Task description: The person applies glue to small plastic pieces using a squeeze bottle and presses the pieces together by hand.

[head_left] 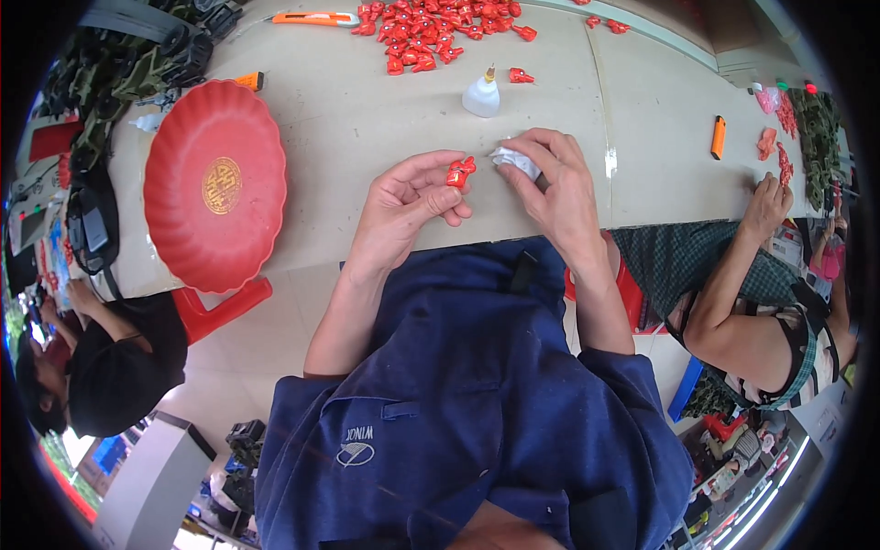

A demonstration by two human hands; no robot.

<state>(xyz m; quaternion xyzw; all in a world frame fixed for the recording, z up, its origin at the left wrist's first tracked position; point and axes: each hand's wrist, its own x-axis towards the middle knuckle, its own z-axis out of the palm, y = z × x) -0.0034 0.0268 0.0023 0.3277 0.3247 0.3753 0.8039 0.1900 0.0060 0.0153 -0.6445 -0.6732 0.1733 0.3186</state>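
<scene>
1. My left hand (403,202): narrow, pinching one red piece (459,174) between thumb and fingers, above the near part of the desk (367,110)
2. My right hand (555,188): closed on a white wad (516,163), paper or cloth, I cannot tell which; the wad is beside the piece, with a gap between them
3. Stage of the work, as I judge it: one piece is being handled, probably wiped; whether its surface is finished I cannot tell
4. Remainder, as I judge it: the red pile (431,37) on the far side of the desk lies unheld, as does a loose piece (521,76) just beside the white bottle (481,97); no visible mark separates finished from unfinished, so the share done cannot be read
5. Count of pieces: one in my left hand; one loose by the bottle; two lying apart, right of the pile, with another cut off by the upper edge; the pile itself overlaps too much for an exact number, but seems to run to several dozen
6. Count of other things: one wad; one bottle, upright, narrow-tipped; one red dish (183,183) at my left, with a gold medallion (222,185); one orange knife (316,18) left of the pile; one orange tool (719,137) towards the right
</scene>
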